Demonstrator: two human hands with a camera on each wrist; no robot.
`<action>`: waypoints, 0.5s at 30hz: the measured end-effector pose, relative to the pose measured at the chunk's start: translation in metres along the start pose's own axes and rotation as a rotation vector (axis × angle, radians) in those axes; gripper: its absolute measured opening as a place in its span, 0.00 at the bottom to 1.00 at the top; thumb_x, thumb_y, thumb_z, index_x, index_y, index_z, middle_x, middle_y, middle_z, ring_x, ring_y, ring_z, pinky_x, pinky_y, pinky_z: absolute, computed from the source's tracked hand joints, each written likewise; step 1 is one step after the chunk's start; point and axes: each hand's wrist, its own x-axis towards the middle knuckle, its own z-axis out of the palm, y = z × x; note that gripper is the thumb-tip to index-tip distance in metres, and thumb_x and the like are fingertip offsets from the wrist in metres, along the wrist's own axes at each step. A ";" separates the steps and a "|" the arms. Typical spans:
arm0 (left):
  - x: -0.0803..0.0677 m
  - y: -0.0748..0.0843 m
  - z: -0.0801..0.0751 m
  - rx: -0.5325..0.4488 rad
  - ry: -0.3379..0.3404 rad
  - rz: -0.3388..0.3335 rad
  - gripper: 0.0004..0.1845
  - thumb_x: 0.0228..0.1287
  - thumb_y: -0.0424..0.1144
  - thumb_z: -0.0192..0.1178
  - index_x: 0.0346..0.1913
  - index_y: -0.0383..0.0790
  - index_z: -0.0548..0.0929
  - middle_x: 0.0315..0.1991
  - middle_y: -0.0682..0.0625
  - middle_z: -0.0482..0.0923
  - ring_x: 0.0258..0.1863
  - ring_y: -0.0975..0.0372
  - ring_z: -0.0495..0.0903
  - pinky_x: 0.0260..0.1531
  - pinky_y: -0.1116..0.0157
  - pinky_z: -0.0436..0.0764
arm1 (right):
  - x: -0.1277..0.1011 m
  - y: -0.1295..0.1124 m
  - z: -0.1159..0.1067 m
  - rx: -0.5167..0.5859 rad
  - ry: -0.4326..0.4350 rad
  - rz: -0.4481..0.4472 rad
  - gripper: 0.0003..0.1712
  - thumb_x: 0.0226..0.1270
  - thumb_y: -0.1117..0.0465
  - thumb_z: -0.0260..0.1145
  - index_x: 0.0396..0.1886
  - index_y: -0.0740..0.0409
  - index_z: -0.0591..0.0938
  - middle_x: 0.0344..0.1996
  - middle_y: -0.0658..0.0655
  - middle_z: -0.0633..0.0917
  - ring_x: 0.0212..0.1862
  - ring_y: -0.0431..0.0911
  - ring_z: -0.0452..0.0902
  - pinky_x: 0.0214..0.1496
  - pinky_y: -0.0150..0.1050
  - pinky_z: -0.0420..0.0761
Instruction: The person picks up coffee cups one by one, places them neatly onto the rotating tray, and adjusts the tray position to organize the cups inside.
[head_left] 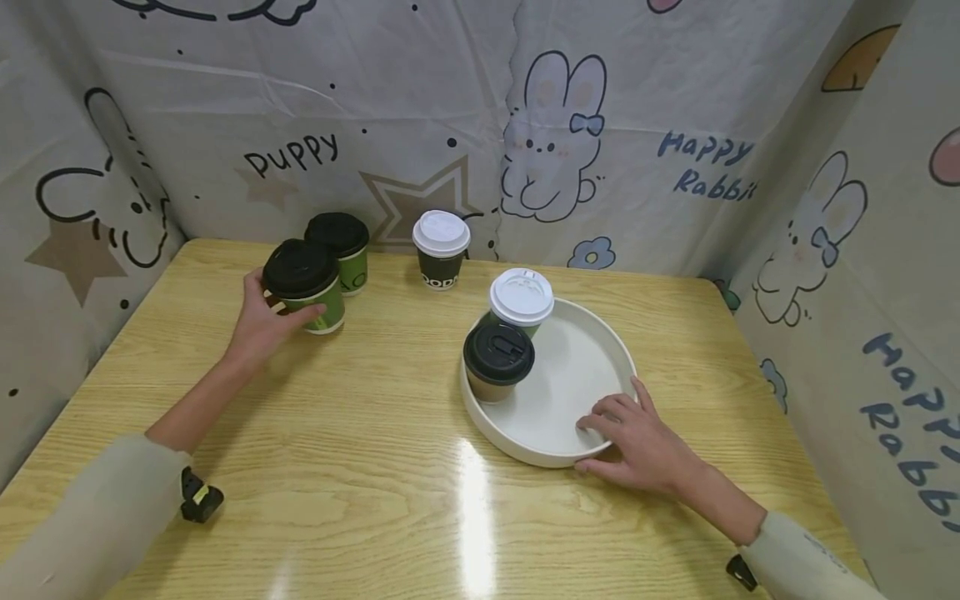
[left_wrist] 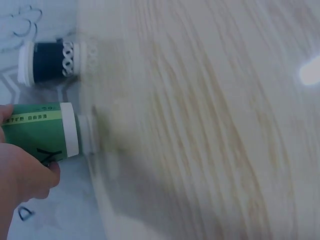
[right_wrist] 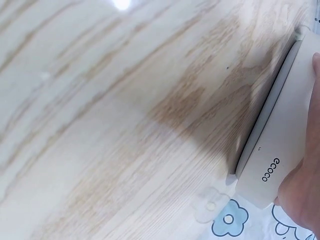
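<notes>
My left hand [head_left: 279,307] grips a green paper cup with a black lid [head_left: 303,287] standing at the table's far left; the left wrist view shows the same green cup [left_wrist: 42,131] with my fingers [left_wrist: 22,182] round its side. My right hand [head_left: 600,442] holds the near right rim of a round white tray [head_left: 581,367], fingers over the rim and thumb against the outer wall [right_wrist: 272,150]. Two lidded cups stand in the tray's left part: a white-lidded cup [head_left: 521,298] and a brown cup with a black lid [head_left: 498,360].
A second green cup with a black lid [head_left: 341,250] stands just behind the held one. A dark cup with a white lid [head_left: 440,248] stands at the back centre, also visible as the dark cup [left_wrist: 50,62]. Printed cloth walls [head_left: 675,167] enclose the wooden table [head_left: 390,467] on three sides.
</notes>
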 end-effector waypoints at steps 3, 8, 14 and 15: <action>-0.005 0.010 0.007 -0.018 -0.053 0.024 0.49 0.64 0.37 0.68 0.76 0.40 0.42 0.71 0.42 0.48 0.67 0.47 0.58 0.67 0.46 0.62 | 0.000 -0.001 0.000 0.000 -0.002 0.005 0.30 0.58 0.27 0.65 0.48 0.43 0.84 0.45 0.47 0.80 0.56 0.48 0.72 0.72 0.67 0.42; -0.018 0.030 0.022 -0.036 -0.123 0.062 0.50 0.63 0.37 0.69 0.76 0.41 0.44 0.70 0.41 0.51 0.66 0.49 0.60 0.67 0.43 0.61 | 0.000 -0.002 -0.001 0.007 0.003 0.009 0.30 0.59 0.27 0.65 0.48 0.43 0.84 0.45 0.47 0.80 0.56 0.49 0.72 0.72 0.67 0.42; -0.031 0.051 0.036 -0.061 -0.158 0.122 0.49 0.61 0.33 0.70 0.76 0.40 0.48 0.67 0.42 0.57 0.64 0.55 0.63 0.67 0.42 0.63 | -0.001 -0.002 0.000 0.010 0.018 -0.002 0.29 0.59 0.28 0.65 0.48 0.42 0.83 0.45 0.47 0.80 0.55 0.48 0.72 0.72 0.67 0.43; -0.033 0.053 0.038 -0.061 -0.161 0.132 0.49 0.60 0.32 0.70 0.76 0.40 0.48 0.67 0.42 0.58 0.63 0.57 0.64 0.66 0.42 0.64 | -0.001 -0.002 0.001 0.010 0.020 -0.005 0.29 0.59 0.28 0.65 0.48 0.42 0.83 0.45 0.46 0.80 0.55 0.48 0.72 0.72 0.67 0.43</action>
